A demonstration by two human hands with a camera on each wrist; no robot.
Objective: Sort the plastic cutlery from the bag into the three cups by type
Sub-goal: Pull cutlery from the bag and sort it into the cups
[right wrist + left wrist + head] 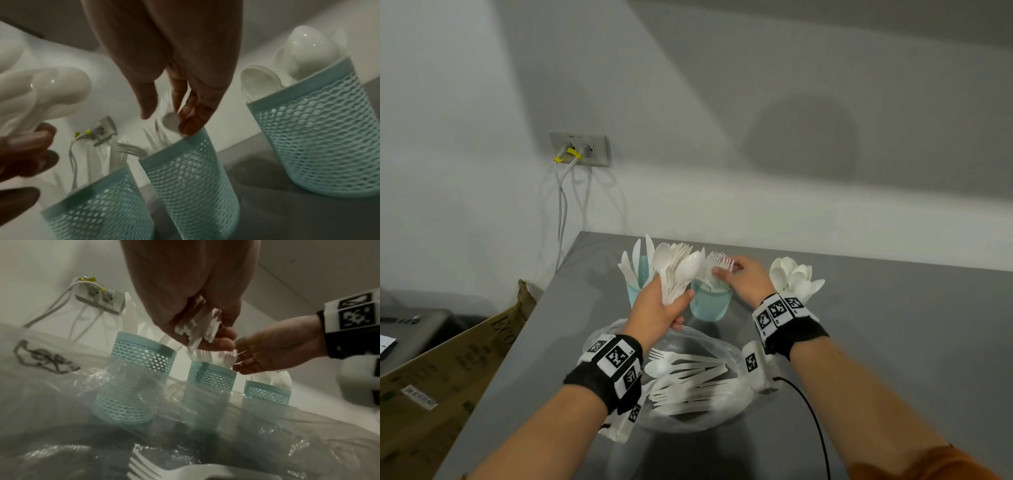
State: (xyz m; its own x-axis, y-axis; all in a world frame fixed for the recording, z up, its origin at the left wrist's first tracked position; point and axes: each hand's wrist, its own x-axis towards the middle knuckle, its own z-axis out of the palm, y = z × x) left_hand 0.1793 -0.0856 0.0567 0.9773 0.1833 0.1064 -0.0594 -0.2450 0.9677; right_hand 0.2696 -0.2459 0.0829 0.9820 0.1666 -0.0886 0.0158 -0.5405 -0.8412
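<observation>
My left hand (671, 301) grips a fanned bundle of white spoons and forks (676, 270) by the handles, in front of the left mesh cup (635, 291), which holds knives. My right hand (726, 270) pinches a white fork (722, 262) just above the middle cup (710, 305), where other forks stand. In the right wrist view my fingers (191, 123) hover at that cup's rim (180, 142). The right cup (320, 138) is packed with spoons (796, 275). The clear plastic bag (709, 414) lies near me with several forks and a spoon inside.
The three cups stand in a row near the back of the grey table (893, 342). A wall socket with cables (578, 149) is behind the left end. A cardboard box (448, 370) stands beside the table's left edge. A black cable (815, 428) trails from my right wrist.
</observation>
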